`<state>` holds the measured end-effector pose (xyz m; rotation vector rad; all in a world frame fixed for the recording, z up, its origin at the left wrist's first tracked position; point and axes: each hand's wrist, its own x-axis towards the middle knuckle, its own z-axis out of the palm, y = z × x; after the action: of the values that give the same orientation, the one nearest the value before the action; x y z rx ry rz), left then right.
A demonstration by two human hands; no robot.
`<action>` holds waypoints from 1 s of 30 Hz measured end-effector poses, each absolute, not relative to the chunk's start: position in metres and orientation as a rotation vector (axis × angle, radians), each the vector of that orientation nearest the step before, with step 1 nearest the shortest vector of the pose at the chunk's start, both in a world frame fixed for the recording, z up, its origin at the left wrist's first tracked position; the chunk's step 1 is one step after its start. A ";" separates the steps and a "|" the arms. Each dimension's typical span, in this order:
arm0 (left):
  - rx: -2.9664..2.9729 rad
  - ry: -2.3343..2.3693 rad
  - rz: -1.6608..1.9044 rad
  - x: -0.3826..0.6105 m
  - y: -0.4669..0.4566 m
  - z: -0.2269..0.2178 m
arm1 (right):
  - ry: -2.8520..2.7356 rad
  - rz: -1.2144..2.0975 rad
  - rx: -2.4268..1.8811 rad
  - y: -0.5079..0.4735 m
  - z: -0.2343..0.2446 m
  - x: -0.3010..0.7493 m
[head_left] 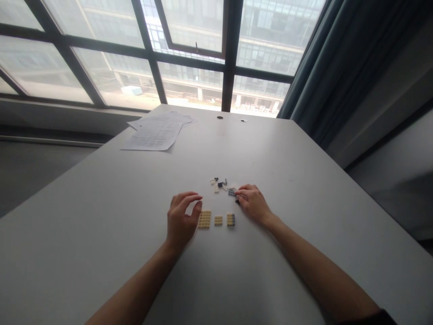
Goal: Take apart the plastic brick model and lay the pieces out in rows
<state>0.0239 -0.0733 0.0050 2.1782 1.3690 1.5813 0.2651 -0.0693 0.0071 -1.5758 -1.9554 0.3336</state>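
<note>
Both forearms bare from left hand (181,221) and right hand (254,204) back. Dark fabric sleeve edge (380,317) on right arm only, past white tabletop's (101,203) near edge.

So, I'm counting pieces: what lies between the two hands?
Head view: a row of three, a larger tan plate by the left hand, a small tan plate, then a tan-and-grey plate near the right hand.

At the far left corner of the pale grey desk (304,180) lie white printed paper sheets (155,132) (loosely overlapped).
</note>
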 end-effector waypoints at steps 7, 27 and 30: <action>2.189 1.332 1.582 0.022 -0.075 0.005 | -1.964 0.311 -1.571 -0.064 0.007 0.257; 2.189 1.327 1.563 0.023 -0.076 0.002 | -1.901 0.266 -1.849 -0.045 0.013 0.245; 2.188 1.326 1.561 0.023 -0.076 0.002 | -1.922 0.257 -1.851 -0.044 0.014 0.244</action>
<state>0.0231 -0.0756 0.0023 2.1883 1.3264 1.5610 0.2436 -0.0444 0.0141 -1.8513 -1.9217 0.2575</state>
